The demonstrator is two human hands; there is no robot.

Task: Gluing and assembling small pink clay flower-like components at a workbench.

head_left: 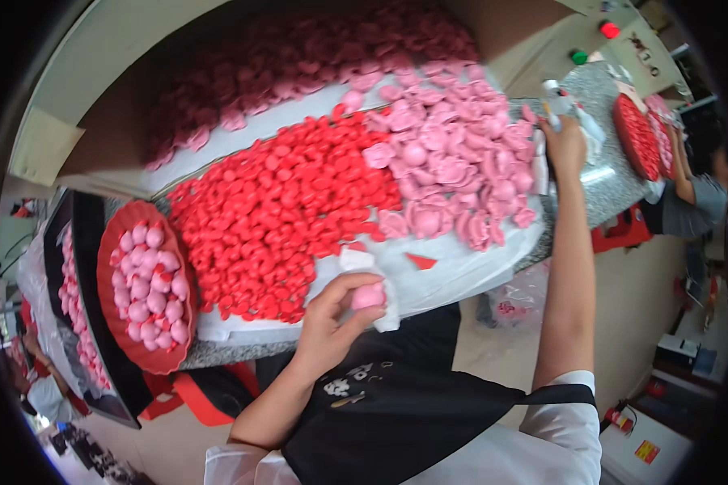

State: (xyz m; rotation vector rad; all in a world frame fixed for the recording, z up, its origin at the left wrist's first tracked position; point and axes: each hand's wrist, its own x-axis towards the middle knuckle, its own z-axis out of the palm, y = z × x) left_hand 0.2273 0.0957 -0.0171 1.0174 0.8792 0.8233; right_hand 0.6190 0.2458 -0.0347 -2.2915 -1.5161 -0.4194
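My left hand (pixel 332 319) is closed on a small pink rounded piece (pixel 369 297), held between thumb and fingers above the table's near edge. A white cloth (pixel 391 305) hangs beside the same fingers. Stretched out to the far right, my right hand (pixel 567 145) has its fingers at a slim white bottle (pixel 552 90) and looks closed on it. Between my hands, a heap of red button-like pieces (pixel 259 218) meets a heap of pink cupped pieces (pixel 453 153) on white sheeting (pixel 453 275). One red scrap (pixel 421 261) lies apart on the sheeting.
A red scalloped tray (pixel 184 343) of pink and red pieces stands at the left, beside a black-framed tray (pixel 129 400). More pink pieces (pixel 299 65) lie in the shaded back compartment. Other people work at both sides; a red tray (pixel 637 137) is at the right.
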